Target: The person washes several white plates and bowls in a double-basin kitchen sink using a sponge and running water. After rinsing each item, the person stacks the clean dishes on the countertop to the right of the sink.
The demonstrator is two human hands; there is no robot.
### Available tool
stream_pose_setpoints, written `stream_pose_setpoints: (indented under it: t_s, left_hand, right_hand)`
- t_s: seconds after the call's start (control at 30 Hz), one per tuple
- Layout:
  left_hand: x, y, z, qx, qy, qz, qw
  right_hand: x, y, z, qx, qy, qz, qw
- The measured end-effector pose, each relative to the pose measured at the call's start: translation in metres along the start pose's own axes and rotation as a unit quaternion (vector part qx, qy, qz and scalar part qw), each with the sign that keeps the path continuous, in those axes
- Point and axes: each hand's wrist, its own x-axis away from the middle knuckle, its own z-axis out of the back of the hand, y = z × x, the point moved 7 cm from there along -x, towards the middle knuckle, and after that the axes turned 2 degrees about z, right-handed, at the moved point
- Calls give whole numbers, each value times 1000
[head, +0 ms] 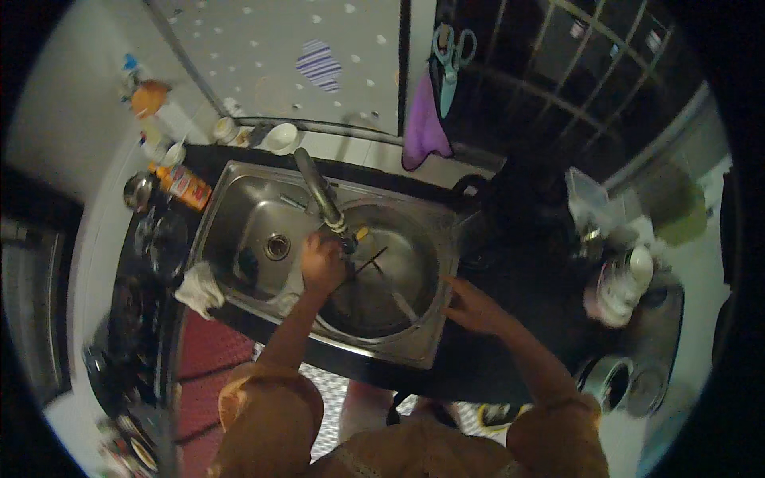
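Note:
My left hand (323, 263) is curled beside the end of the sink faucet (320, 191), over the divider between the two basins. Blur hides whether its fingers grip anything. In the large round right basin (412, 239) lie a thin dark stick (376, 257) and a long pale utensil (397, 293), too blurred to name further. A small yellow object (361, 233) shows just by the faucet's end. My right hand (475, 308) rests its fingertips at the right rim of the steel sink (442, 263), fingers apart and holding nothing.
Left of the sink are an orange bottle (188, 186), a white cloth (202, 288) and a black stove (131, 305). A white bowl (282, 138) sits behind. Scissors (451, 66) and a purple cloth (427, 128) hang above. White bowls (624, 287) are stacked far right.

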Motion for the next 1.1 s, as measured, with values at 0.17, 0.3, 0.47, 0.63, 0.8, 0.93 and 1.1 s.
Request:
stream_pose_setpoints:
  t_s: [0.17,0.3,0.47,0.63,0.8,0.93,1.1]
  left_hand:
    - [-66,-73,-1,-68,-103,-44,991]
    - [-56,-81,-28,-174,-237,-61,954]
    - [-52,-61,-10,-68,-150,-47,985]
    - [56,-61,-68,407,-88,132,900]
    - [200,-9,-154,571,-396,594,404]
    - [158,-10,-117,649,-393,557,338]
    - [147,-47,-139,703,-407,551,191]
  right_hand:
    - [-155,-69,-82,12,131,98,986]
    - [-192,-72,-85,62,67,17,996]
    - [-145,-52,-57,173,106,-98,974]
    - [-100,84,-172,297,-179,-275,897]
    - [-139,46,-214,-88,11,-164,983]
    - [-168,-33,-138,-24,283,-17,959]
    - [-199,-82,-114,-161,183,-41,969]
